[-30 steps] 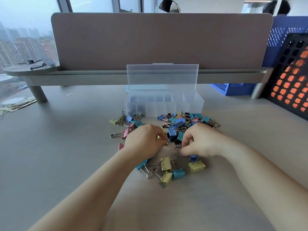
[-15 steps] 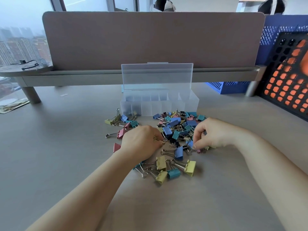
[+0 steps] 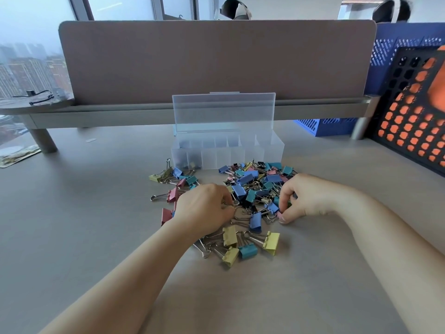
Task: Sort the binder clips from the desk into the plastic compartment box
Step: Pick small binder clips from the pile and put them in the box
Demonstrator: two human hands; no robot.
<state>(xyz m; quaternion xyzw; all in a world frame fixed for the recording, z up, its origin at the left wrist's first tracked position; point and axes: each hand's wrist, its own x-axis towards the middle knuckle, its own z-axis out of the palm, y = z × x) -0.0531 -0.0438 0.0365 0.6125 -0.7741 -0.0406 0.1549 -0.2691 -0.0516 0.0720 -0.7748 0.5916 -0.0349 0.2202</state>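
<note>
The right hand [image 3: 297, 201] now pinches a pink clip [image 3: 279, 214] at the binder clips' [image 3: 250, 186] 4 o'clock edge. The left hand [image 3: 207, 208] stays curled, grip unclear. Filling the compartment box [image 3: 274, 150] has barely begun.

I'm seeing a frosted plastic box [image 3: 227, 150], painted clips [image 3: 255, 220] with shiny wire handles, and a smooth matt desk [image 3: 96, 225].
</note>
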